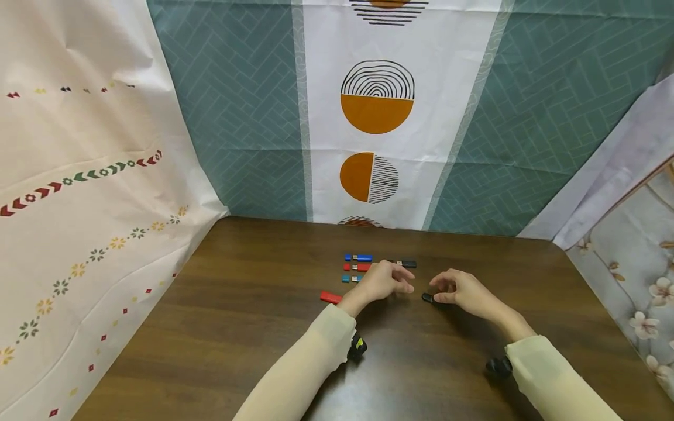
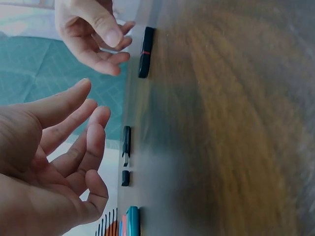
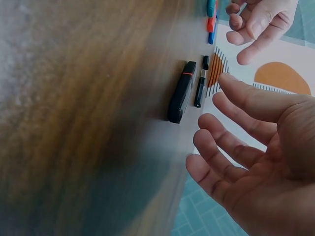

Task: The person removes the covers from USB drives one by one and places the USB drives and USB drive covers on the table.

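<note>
Four slim plastic USB sticks [image 1: 363, 258], blue, red, teal and black, lie separated from their caps [image 1: 347, 257], while a red-banded black plastic stick [image 3: 181, 96], which we judge whole, rests just beside our right hand [image 1: 463, 291]. Its fingers and our left hand's [image 1: 385, 280] curve loosely, gripping nothing. Our brown wood-grain worktop [image 1: 253, 327] meets a teal-and-white patterned cloth [image 1: 242, 105].

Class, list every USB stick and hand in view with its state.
Blue stick: uncapped
Back red stick: uncapped
Teal stick: uncapped
Back black stick: uncapped
Near black stick: capped
Near red stick: partly hidden, cannot tell
Left hand: empty, fingers relaxed
Right hand: empty, fingers relaxed
</note>
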